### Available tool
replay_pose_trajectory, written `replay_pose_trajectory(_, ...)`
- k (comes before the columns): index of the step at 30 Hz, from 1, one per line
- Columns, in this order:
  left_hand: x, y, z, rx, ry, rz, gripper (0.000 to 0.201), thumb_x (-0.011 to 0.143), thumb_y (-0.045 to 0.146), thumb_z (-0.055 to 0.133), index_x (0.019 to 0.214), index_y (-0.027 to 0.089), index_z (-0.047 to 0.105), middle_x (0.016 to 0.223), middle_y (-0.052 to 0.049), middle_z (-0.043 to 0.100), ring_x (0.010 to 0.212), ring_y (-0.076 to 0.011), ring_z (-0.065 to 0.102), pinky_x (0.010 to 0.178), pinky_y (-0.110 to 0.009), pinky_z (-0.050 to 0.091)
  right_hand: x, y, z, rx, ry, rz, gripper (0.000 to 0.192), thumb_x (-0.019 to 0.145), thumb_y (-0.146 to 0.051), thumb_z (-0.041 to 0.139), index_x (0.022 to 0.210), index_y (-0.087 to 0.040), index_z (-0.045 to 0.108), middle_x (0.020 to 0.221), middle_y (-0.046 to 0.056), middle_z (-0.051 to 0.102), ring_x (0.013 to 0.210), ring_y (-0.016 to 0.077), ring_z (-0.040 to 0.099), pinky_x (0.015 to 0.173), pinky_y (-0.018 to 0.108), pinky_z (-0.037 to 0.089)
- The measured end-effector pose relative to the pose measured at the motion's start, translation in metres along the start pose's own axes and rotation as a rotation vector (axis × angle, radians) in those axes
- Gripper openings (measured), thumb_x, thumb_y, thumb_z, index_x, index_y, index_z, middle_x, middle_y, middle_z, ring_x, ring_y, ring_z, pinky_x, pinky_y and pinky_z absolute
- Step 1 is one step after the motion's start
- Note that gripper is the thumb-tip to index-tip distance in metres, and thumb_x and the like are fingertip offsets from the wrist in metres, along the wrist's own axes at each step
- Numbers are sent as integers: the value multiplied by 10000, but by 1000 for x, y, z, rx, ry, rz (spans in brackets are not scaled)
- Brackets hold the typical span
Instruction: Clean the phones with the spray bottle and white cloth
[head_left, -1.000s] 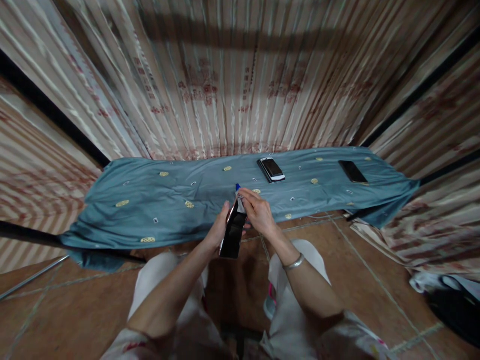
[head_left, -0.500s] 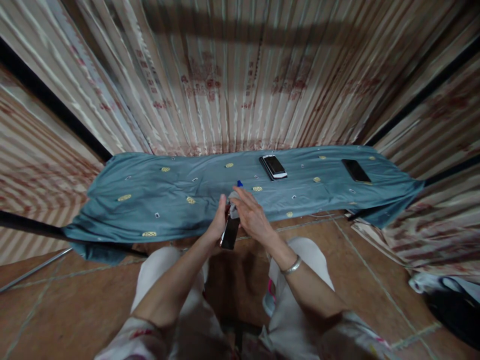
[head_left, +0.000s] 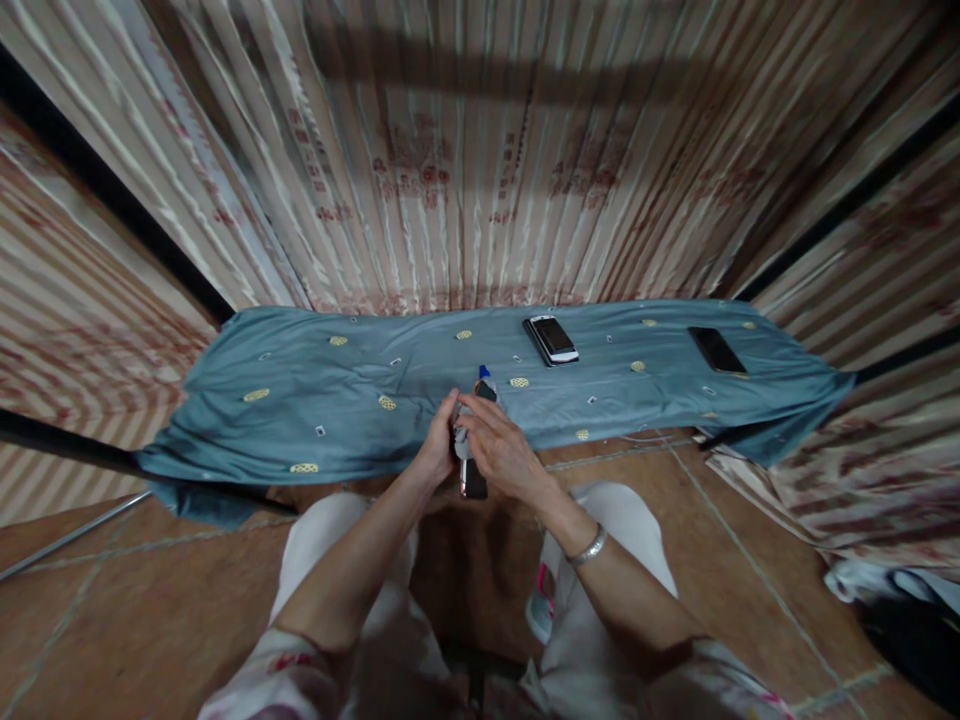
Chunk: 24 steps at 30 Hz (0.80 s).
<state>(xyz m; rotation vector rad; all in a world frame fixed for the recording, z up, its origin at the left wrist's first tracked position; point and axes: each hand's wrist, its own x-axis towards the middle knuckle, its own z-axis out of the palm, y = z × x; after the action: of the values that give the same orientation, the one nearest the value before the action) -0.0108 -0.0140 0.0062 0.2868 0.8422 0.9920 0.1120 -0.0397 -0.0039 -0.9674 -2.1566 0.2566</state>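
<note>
The phone stack (head_left: 553, 341) lies on the surface (head_left: 420, 345), with the curtain (head_left: 480, 240) behind it. Right of the stack lies a single smartphone (head_left: 717, 350); nearer and left, the hands (head_left: 498, 440) hold a phone (head_left: 475, 482).

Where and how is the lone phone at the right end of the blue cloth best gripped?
Grip the lone phone across its long edges, midway along, probably with the right hand from above: it lies flat on the blue cloth, and its narrow width should suit a pinch.

In dim light, pleated, red-patterned curtains (head_left: 465, 240) hang behind and beside the blue-draped desk (head_left: 424, 355); dark poles (head_left: 112, 187), possibly metal, stand at its ends, brown floor tiles (head_left: 202, 620) below it.
</note>
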Motion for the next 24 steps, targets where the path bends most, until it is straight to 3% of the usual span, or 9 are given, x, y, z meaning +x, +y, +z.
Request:
replay_pose_trajectory(3, -3, 2, 3, 3, 49, 30, 404, 870, 480, 646, 637, 151, 621, 559, 6, 633, 481, -97, 580, 543, -209, 471, 0, -1, -2, 1, -7, -9, 352, 922, -95, 419, 1162, -159, 668, 1444, 175, 567, 1385, 270, 486, 1152, 520, 443)
replay_pose_trajectory(11, -1, 0, 2, 19, 6, 8, 393, 824, 516, 701, 693, 150, 649, 604, -5, 668, 525, -115, 623, 560, -219, 494, -1, 1, -7, 51, -3, 20, 320, 927, -113, 439, 1110, -188, 691, 1453, 148, 567, 1387, 261, 490, 1140, 517, 451)
replay_pose_trajectory(17, 0, -3, 3, 26, -3, 22, 389, 900, 504, 608, 798, 139, 699, 706, -45, 729, 663, -159, 694, 617, -238, 527, -1, 2, -7, 14, 7, 16, 316, 925, -115, 439, 1086, -178, 703, 1468, 165, 545, 1403, 270, 479, 1135, 517, 452)
replay_pose_trajectory(24, 7, -7, 4, -14, 54, 105, 101, 802, 242, 729, 838, 149, 718, 716, 10, 729, 606, -105, 652, 655, -207, 512, -1, 4, -8, 27, 47, 54, 317, 896, -110, 457, 1048, -190, 724, 1554, 140, 455, 1455, 282, 415, 1167, 547, 405)
